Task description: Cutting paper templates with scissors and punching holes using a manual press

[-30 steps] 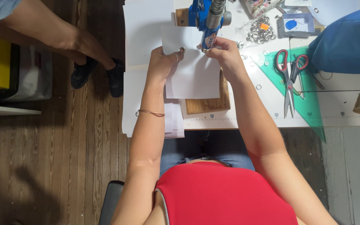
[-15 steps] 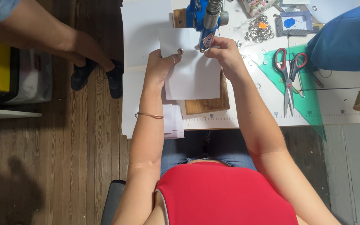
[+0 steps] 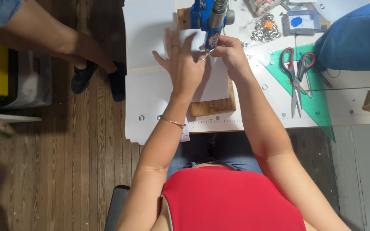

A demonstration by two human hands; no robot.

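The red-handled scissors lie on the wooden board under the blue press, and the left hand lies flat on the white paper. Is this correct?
Not quite. In the head view the scissors lie on the green triangle ruler, to the right of the wooden board. The left hand does lie flat on the white paper by the blue press.

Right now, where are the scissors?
Head view, right side of the table: the scissors lie on the green triangle ruler, right of the right hand.

— What can't you make out here?
— The blue press [image 3: 210,17] is cut off by the top edge. The left hand [image 3: 184,64] covers much of the white sheet [image 3: 215,81].
— And the right hand's [image 3: 230,53] grip?
— Whatever its fingertips pinch under the press is too small to tell.
— Anyone else?
— A person's legs [image 3: 52,38], cut off at the top-left corner.
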